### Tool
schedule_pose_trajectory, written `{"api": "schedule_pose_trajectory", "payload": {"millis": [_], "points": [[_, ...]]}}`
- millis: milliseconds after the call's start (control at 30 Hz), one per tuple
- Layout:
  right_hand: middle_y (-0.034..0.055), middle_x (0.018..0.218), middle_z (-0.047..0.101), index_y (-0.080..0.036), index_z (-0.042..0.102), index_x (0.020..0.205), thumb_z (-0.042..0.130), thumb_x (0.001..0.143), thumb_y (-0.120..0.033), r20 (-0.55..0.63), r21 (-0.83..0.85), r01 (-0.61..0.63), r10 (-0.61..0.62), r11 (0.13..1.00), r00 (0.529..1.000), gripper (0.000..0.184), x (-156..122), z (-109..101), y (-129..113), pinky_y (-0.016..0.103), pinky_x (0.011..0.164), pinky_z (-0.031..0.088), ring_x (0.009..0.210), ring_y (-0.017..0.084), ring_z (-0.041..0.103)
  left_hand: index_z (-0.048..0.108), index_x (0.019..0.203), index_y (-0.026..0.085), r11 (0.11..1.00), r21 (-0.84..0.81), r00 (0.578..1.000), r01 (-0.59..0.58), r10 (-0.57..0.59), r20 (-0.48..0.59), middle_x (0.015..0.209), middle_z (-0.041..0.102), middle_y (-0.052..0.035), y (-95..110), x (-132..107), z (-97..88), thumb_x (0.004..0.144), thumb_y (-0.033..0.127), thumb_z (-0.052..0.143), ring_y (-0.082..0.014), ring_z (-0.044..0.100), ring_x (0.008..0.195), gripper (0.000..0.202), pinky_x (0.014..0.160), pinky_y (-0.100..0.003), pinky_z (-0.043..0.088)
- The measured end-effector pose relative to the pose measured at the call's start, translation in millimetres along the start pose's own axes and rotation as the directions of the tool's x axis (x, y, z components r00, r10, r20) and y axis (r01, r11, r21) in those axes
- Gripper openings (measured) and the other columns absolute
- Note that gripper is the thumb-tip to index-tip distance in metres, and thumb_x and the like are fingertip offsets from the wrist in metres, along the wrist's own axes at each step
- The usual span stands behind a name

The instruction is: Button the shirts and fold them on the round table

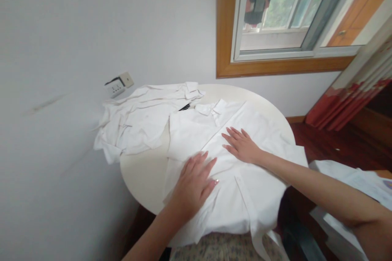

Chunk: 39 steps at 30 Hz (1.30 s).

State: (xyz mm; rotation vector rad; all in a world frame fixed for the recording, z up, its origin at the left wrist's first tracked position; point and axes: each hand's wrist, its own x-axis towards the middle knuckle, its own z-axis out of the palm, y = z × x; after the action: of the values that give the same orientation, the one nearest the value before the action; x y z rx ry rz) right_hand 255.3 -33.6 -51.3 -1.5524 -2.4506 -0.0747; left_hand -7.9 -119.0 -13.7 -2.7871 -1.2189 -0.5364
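A white collared shirt [263, 130] lies spread over the round table, partly folded, its collar toward the window and its lower part hanging over the near edge. My left hand [196, 177] rests on the near left part of the cloth with fingers stretched out. Farther right, my right hand [240, 145] lies flat on the fabric near a diagonal fold line, fingers extended. Neither hand grips anything. A loose white strip [249, 208] of cloth trails down over the front edge.
The round white table [142, 175] stands against the wall. Another crumpled white garment [143, 120] lies at its left, by a wall socket [115, 87]. A small dark object [185, 107] shows between the garments. Papers [346, 175] are at the right, below a red-and-cream curtain [343, 94].
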Motion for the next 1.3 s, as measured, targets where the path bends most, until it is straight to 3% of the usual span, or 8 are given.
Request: {"api": "schedule_pose_trajectory", "payload": {"millis": [167,267,433,533,667,833,1000,1300], "points": [[0.0130,0.152,0.030,-0.023,0.041,0.143,0.030,0.097,-0.050,0.003,-0.005,-0.007,0.007,1.000,1.000,0.055,0,-12,-4,0.056,0.109,0.023,0.139,0.031,0.027,0.033,0.145,0.026,0.999,0.036,0.996,-0.037,0.034,0.084,0.153,0.029,-0.0102,2,-3,18.8,0.092,0.046,0.044,-0.0286,0.025,0.141,0.057,0.113,-0.053,0.024],[0.0123,0.152,0.029,-0.024,0.041,0.143,0.032,0.096,-0.050,-0.019,0.004,0.015,-0.015,1.000,1.000,0.054,-1,-17,-20,0.058,0.109,0.021,0.140,0.033,0.025,0.035,0.145,0.027,0.998,0.043,0.997,-0.048,0.045,0.063,0.154,0.027,-0.0103,0,-5,20.4,0.091,0.045,0.046,-0.0291,0.025,0.141,0.057,0.113,-0.053,0.023],[0.0066,0.153,0.029,-0.030,0.039,0.143,0.030,0.097,-0.051,0.001,0.117,0.169,-0.170,0.979,0.985,0.052,-5,-12,-54,0.054,0.112,0.018,0.141,0.028,0.025,0.042,0.141,0.024,0.996,0.066,0.997,-0.063,0.059,0.050,0.154,0.027,-0.0125,0,-4,19.9,0.090,0.044,0.048,-0.0305,0.026,0.140,0.055,0.112,-0.054,0.023],[0.0044,0.152,0.030,-0.030,0.039,0.143,0.030,0.096,-0.052,-0.019,0.144,0.180,-0.179,0.973,0.984,0.052,-6,-6,-54,0.048,0.115,0.016,0.141,0.024,0.025,0.038,0.143,0.025,0.994,0.084,0.996,-0.068,0.062,0.069,0.154,0.027,-0.0128,1,-5,19.1,0.092,0.044,0.045,-0.0309,0.025,0.141,0.055,0.112,-0.055,0.024],[0.0058,0.151,0.032,-0.027,0.037,0.145,0.030,0.095,-0.056,-0.015,0.120,0.123,-0.122,0.985,0.992,0.057,-2,-4,-21,0.045,0.115,0.019,0.140,0.023,0.027,0.031,0.146,0.027,0.993,0.091,0.994,-0.070,0.062,0.091,0.154,0.026,-0.0110,1,-6,15.4,0.093,0.039,0.044,-0.0302,0.023,0.142,0.056,0.112,-0.055,0.024],[0.0074,0.151,0.031,-0.027,0.037,0.145,0.026,0.095,-0.056,0.004,-0.010,-0.067,0.067,0.998,0.998,0.058,9,-3,47,0.050,0.113,0.021,0.140,0.026,0.027,0.032,0.146,0.028,0.994,0.090,0.994,-0.067,0.058,0.097,0.155,0.025,-0.0091,1,-8,12.2,0.093,0.036,0.044,-0.0294,0.022,0.142,0.055,0.112,-0.053,0.024],[0.0062,0.153,0.029,-0.027,0.037,0.145,0.023,0.095,-0.057,0.033,-0.080,-0.169,0.172,0.982,0.984,0.060,20,1,112,0.049,0.112,0.024,0.141,0.025,0.026,0.031,0.146,0.028,0.995,0.081,0.993,-0.060,0.051,0.105,0.155,0.025,-0.0088,2,-8,11.1,0.093,0.037,0.044,-0.0291,0.022,0.142,0.056,0.113,-0.053,0.024],[0.0006,0.156,0.023,-0.032,0.033,0.146,0.017,0.091,-0.064,0.080,-0.133,-0.399,0.411,0.907,0.908,0.065,37,2,171,0.057,0.111,0.019,0.142,0.027,0.021,0.029,0.147,0.029,0.994,0.102,0.993,-0.046,0.035,0.110,0.155,0.024,-0.0063,3,-9,9.3,0.093,0.037,0.045,-0.0273,0.021,0.143,0.056,0.114,-0.051,0.025]]}}
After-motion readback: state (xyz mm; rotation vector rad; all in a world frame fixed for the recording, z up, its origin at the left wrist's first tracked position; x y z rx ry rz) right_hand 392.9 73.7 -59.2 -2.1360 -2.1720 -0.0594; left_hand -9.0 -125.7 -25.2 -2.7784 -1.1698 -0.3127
